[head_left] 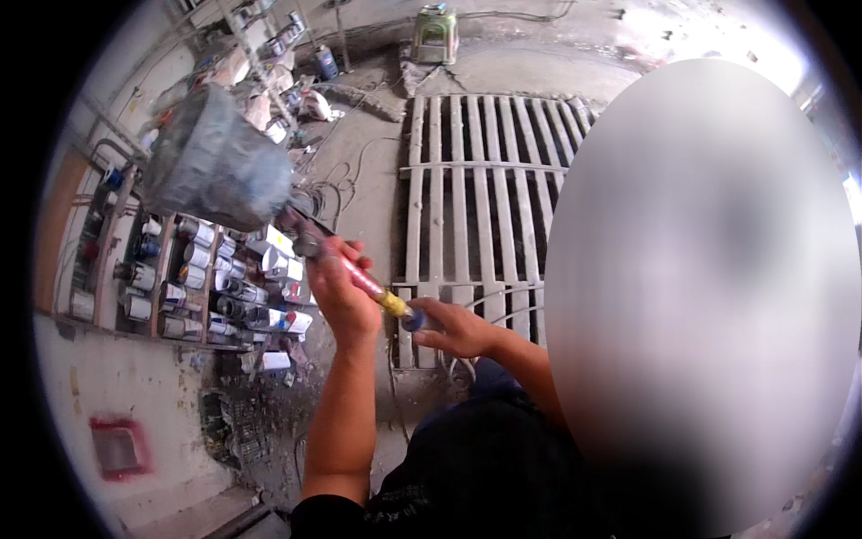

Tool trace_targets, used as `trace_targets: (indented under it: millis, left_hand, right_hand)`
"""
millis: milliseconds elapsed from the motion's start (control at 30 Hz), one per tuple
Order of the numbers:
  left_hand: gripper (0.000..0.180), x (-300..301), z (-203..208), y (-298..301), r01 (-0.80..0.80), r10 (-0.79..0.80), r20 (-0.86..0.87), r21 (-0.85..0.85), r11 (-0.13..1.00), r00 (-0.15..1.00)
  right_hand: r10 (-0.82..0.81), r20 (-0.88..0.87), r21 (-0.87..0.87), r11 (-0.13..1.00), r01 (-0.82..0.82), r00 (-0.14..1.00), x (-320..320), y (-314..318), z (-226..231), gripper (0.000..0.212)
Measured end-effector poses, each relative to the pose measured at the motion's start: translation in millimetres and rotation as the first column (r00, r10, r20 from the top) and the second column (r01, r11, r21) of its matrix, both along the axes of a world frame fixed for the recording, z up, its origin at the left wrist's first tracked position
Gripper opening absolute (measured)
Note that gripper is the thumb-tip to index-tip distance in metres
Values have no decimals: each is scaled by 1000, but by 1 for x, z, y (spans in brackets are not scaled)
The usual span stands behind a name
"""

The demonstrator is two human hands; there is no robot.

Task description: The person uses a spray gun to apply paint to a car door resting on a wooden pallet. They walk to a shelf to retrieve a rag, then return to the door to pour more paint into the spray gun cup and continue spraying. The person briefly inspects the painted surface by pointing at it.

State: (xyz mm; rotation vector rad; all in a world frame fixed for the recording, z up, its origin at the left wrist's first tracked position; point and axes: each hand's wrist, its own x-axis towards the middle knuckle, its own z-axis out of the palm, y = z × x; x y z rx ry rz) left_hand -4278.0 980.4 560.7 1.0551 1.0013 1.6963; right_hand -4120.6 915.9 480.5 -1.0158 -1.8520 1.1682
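Dusty grey floor (377,211) stretches out ahead of both hands in a cluttered workshop, with a pale slatted rack (485,165) lying beyond the right grip and a green stool (435,27) farther off past it. To the left of the left grip, a shelf unit (163,269) is packed with paint cans (281,266), many of them smeared; loose cables (337,189) coil on the ground just beyond that hand. What looks like a paint spray gun (305,229) is held up in front of the body, slanting from far left to near right. Its handle (364,278), reddish with a yellow stretch low down, sits inside the left grip (346,301), whose fingers curl around it; the right grip (460,330) pinches the blue end fitting (414,320) at the near tip. Above and left of the left grip rises a wide, grey-blue cup (215,166), crinkled as though wrapped in thin film. How full it is cannot be told, but such bulk likely makes the far end top-heavy and prone to tipping. The handle seems stiff and slim, the best place for a firm hold, while the cup's outer layer would probably give under pressure and may be slick with paint. A blurred oval hides everything right of the right grip.
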Motion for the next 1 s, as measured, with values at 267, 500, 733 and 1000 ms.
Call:
trace_targets:
  millis: [267,500,733,1000]
  left_hand:
    - [60,-26,47,99,-298,305,104,-76,951,947]
    - [64,-33,57,171,-374,362,249,0,928,898]
    - [20,-28,63,215,-572,571,33,97,815,820]
    - [15,-46,62,265,-592,584,106,88,801,805]
  right_hand:
    - [242,-217,-273,915,-297,946,-18,104,-31,47]
    - [311,-229,-78,939,-336,923,23,194,-13,42]
    - [354,-113,-146,918,-368,928,40,251,31,40]
    - [389,-137,-158,899,-408,911,28,311,42,36]
